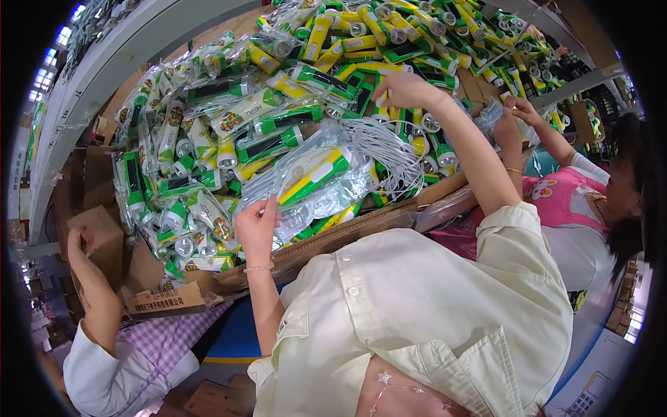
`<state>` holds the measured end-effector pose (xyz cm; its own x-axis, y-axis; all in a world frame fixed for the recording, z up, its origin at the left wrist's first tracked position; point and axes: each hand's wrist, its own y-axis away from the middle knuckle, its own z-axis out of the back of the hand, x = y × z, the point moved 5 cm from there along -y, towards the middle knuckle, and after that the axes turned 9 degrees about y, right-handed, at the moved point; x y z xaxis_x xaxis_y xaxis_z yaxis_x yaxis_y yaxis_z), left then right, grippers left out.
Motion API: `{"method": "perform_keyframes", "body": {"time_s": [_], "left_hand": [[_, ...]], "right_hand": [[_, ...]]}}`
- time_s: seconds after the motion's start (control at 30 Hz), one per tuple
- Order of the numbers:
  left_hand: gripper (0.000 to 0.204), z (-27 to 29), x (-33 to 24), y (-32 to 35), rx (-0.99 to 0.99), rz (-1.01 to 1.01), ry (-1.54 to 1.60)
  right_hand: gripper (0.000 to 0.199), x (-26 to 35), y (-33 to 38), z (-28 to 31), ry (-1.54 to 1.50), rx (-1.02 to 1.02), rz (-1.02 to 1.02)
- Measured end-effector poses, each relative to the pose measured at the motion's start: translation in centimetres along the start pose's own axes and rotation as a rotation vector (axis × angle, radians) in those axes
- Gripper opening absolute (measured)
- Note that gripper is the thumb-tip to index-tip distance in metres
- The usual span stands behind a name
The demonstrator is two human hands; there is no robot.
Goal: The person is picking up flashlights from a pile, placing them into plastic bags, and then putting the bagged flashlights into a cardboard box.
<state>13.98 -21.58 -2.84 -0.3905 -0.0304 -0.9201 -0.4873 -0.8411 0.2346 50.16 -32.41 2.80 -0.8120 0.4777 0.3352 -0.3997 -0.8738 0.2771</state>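
Note:
My left hand (pixel 256 226) is closed, pinching the near-left edge of a clear plastic bag (pixel 295 219) between thumb and fingers. A yellow and green flashlight (pixel 316 177) lies at that bag; whether it is fully inside cannot be told. Farther off, my right hand (pixel 406 92) hangs over loose flashlights with its fingers bent and apart, and nothing shows in its grasp. Beneath my right forearm lies a bundle of white cables (pixel 385 153), beside a stack of flat clear bags (pixel 278 170).
Bagged flashlights (pixel 198 139) heap up at the left; loose flashlights (pixel 389 31) spread across the far side. A cardboard edge (pixel 333 233) runs along the front. A co-worker's hand (pixel 511 121) works at the right; another co-worker's arm (pixel 97 292) rests by a brown box (pixel 101 240) at left.

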Motion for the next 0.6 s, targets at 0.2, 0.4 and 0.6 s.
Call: {"method": "perform_keyframes", "body": {"time_s": [0.2, 0.4, 0.6], "left_hand": [[0.027, 0.1, -0.2, 0.1, 0.003, 0.005, -0.020], [0.026, 0.2, -0.2, 0.1, -0.001, 0.026, -0.019], [0.028, -0.1, -0.1, 0.0, -0.006, 0.028, -0.029]], "right_hand": [[0.028, -6.0, 0.9, -5.0, 0.083, 0.309, -0.136], [0.018, -8.2, 3.9, -4.5, -0.228, 0.196, -0.162], [0.009, 5.0, 11.8, 8.6, -0.351, -0.430, 0.124]]}}
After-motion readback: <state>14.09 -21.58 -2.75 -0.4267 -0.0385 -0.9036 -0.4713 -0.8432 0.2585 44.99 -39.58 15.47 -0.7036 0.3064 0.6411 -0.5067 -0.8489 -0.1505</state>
